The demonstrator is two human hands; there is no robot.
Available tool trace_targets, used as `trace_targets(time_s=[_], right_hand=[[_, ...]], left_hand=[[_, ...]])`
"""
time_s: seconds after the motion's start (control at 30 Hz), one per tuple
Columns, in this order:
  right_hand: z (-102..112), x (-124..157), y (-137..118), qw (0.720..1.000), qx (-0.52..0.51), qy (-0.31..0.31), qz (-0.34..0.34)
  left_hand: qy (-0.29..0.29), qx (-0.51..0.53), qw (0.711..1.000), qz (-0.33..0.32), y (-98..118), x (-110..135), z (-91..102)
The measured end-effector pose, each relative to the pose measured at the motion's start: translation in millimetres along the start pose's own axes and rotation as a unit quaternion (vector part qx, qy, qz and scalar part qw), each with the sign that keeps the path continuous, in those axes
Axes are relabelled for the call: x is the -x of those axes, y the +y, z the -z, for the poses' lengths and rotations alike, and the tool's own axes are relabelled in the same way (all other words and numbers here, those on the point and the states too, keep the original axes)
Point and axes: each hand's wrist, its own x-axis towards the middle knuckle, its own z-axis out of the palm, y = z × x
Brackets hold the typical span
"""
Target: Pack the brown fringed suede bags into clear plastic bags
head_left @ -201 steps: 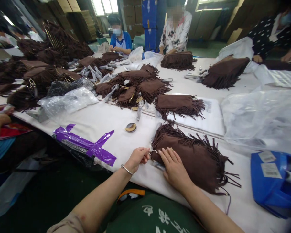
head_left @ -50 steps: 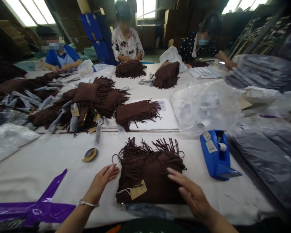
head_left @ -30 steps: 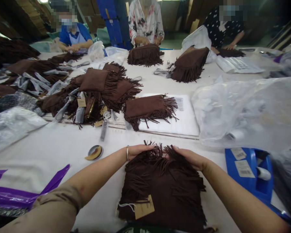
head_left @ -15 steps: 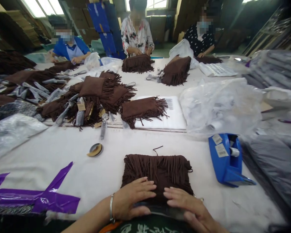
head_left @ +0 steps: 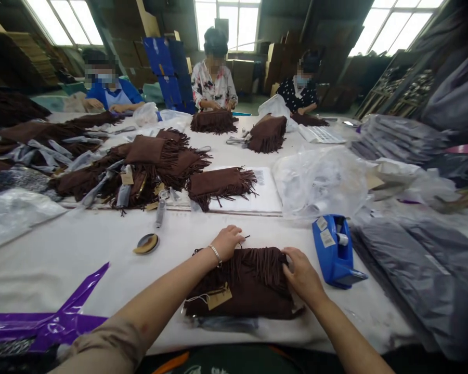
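Observation:
A dark brown fringed pouch (head_left: 249,298) lies flat on the white table before me. Its fringe hangs from the upper edge, and a tan paper tag (head_left: 219,297) on a white string rests at its lower left. At the top edge, my left hand (head_left: 226,243) is closed, fingertips on a loose fringe strand (head_left: 247,237) that sticks out past the pouch. My right hand (head_left: 302,272) grips the upper right corner, thumb and fingers closed around the edge. A grey wrapped strip (head_left: 228,323) shows along the pouch's bottom edge.
A blue tape dispenser (head_left: 333,254) stands right of the pouch. A tape roll (head_left: 146,243) lies to the left, with purple tape (head_left: 58,317) nearer. Brown pouches (head_left: 144,150) are heaped beyond, beside a clear plastic bag (head_left: 323,182). Three co-workers sit across the table.
Both hands have moved from the pouch's lower part to its upper edge, left hand at the strand, right hand onto the corner. The tag now shows. My view has tilted up.

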Motion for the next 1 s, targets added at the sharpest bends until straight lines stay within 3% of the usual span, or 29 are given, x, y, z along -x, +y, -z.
trace_targets(time_s=[0.1, 0.23, 0.37, 0.43, 0.57, 0.67, 0.73, 0.8, 0.83, 0.87, 0.9, 0.93, 1.0], right_hand=[[0, -3, 0, 0.999, -0.020, 0.004, -0.031], [7, 4, 6, 0.993, -0.074, -0.005, -0.092], [1, 17, -4, 0.962, -0.217, 0.013, -0.164], [-9, 26, -21, 0.960, -0.225, 0.030, -0.163], [-31, 48, -67, 0.993, -0.079, -0.093, -0.006], [-31, 64, -88, 0.966, -0.046, -0.207, 0.150], [-19, 70, -86, 0.944, -0.088, -0.245, 0.201], [0, 70, -70, 0.967, -0.148, -0.169, 0.116], [9, 66, -58, 0.979, -0.181, -0.091, 0.022], [18, 61, -44, 0.972, -0.219, -0.015, -0.088], [25, 53, -31, 0.945, -0.263, 0.029, -0.192], [30, 44, -19, 0.909, -0.310, 0.033, -0.276], [32, 25, -3, 0.835, -0.402, -0.051, -0.372]], left_hand=[[-0.016, 0.001, 0.999, -0.032, -3, -9, -0.7], [-0.012, 0.025, 0.999, -0.042, -1, 1, 10.3], [0.030, 0.056, 0.998, -0.031, 17, 22, 17.7], [0.046, 0.039, 0.998, -0.029, 33, 34, 17.1], [0.060, -0.022, 0.998, -0.020, 63, 61, 8.4], [0.066, -0.049, 0.996, -0.018, 73, 79, 1.5], [0.069, -0.057, 0.996, -0.018, 75, 88, -0.9], [0.070, -0.057, 0.996, -0.018, 75, 92, -1.7], [0.072, -0.056, 0.996, -0.018, 75, 93, -1.9], [0.075, -0.054, 0.996, -0.020, 75, 93, -2.1], [0.080, -0.051, 0.995, -0.021, 75, 93, -2.3], [0.087, -0.048, 0.995, -0.022, 75, 93, -2.7], [0.101, -0.040, 0.994, -0.023, 75, 92, -3.6]])
